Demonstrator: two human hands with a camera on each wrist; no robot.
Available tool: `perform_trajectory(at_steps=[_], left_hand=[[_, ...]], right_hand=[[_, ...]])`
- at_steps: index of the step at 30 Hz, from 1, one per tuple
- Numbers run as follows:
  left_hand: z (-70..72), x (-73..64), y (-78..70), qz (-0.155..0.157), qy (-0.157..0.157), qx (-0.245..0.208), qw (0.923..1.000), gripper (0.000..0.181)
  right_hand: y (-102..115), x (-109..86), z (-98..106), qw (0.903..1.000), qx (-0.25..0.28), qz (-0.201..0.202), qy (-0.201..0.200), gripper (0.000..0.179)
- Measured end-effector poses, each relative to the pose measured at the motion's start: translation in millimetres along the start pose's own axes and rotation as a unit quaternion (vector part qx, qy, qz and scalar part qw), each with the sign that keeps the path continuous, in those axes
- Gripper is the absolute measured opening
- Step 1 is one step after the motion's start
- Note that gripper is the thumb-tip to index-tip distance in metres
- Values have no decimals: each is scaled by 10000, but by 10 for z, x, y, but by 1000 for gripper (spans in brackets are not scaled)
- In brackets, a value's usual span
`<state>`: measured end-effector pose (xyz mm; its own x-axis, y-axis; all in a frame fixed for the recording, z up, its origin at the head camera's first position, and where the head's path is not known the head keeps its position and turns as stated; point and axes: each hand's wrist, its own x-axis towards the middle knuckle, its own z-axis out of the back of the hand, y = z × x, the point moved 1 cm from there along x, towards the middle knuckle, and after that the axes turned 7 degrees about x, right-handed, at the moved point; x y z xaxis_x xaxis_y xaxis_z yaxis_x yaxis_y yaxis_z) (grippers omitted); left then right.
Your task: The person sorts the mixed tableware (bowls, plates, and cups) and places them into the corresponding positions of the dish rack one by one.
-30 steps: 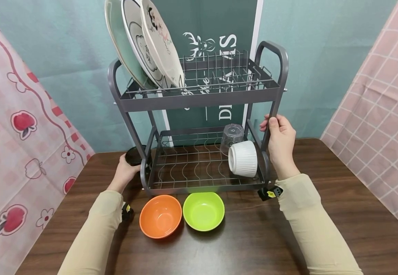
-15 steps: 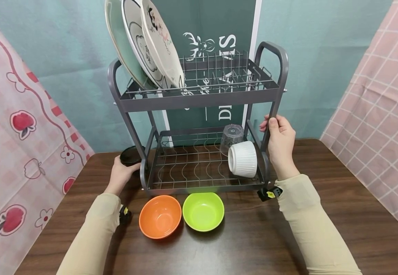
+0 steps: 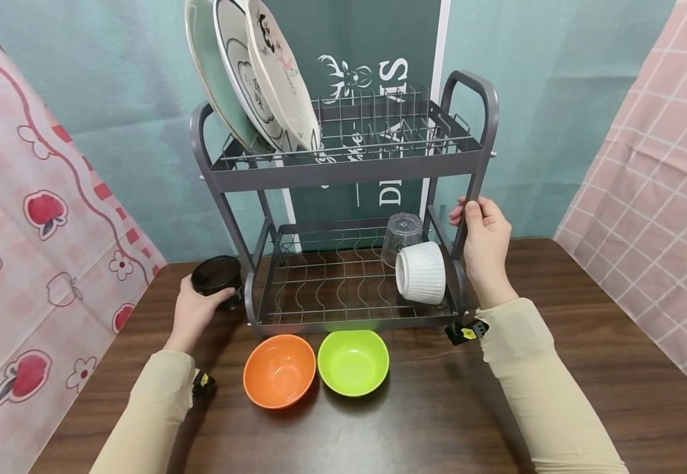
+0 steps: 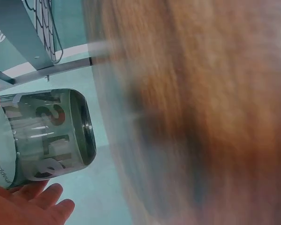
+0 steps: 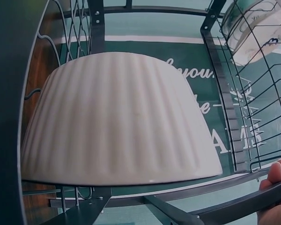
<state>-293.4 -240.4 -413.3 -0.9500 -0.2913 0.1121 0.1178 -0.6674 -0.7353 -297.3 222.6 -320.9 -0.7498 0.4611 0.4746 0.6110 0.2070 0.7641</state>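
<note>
My left hand [image 3: 192, 313] grips a dark, see-through glass cup [image 3: 215, 271] beside the rack's left side. In the left wrist view lettering shows on the glass cup [image 4: 49, 136], with fingers beneath it. My right hand [image 3: 487, 250] holds the right front post of a grey two-tier dish rack [image 3: 343, 176]. Inside the lower tier a ribbed white bowl [image 3: 423, 275] lies on its side, filling much of the right wrist view. Behind that bowl is a clear glass [image 3: 402, 230], upside down.
Several plates [image 3: 286, 79] lean in the upper tier's left end. An orange bowl [image 3: 279, 372] and a green bowl [image 3: 353, 364] stand side by side before the rack on the wooden table [image 3: 426, 421]. Pink cloth hangs at both sides.
My left hand has drawn the dark glass cup leftward, out from behind the rack's left front post. My right hand keeps its hold on the right post.
</note>
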Motion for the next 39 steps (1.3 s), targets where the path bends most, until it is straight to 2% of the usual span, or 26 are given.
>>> perform_trajectory(at_steps=[5, 10, 15, 21, 28, 32, 35, 39], left_hand=[[73, -100, 4, 99, -92, -51, 9999, 96], [151, -240, 2, 117, -207, -24, 9997, 96], [222, -421, -26, 166, -252, -76, 9995, 97], [294, -600, -145, 10, -502, -169, 9986, 95], [346, -796, -362, -101, -828, -525, 9951, 90], [338, -910, -511, -345, -1156, -714, 9901, 85], [313, -982, -630, -669, -1396, -779, 9849, 82], [258, -1085, -804, -1164, -1334, -940, 9797, 82]], right_hand=[[14, -8, -6, 9999, -11, -124, -48, 18], [48, -47, -15, 9985, 40, -528, -141, 24], [87, -162, -13, 9966, -229, -763, -194, 26], [153, -343, -28, 9954, -602, -711, -233, 43], [260, -497, -85, 9983, -310, -374, -334, 47], [332, -605, -133, 9997, -161, -139, -85, 45], [379, -689, -187, 9998, -8, 21, 179, 43], [435, -805, -275, 9981, 11, 105, 603, 42]])
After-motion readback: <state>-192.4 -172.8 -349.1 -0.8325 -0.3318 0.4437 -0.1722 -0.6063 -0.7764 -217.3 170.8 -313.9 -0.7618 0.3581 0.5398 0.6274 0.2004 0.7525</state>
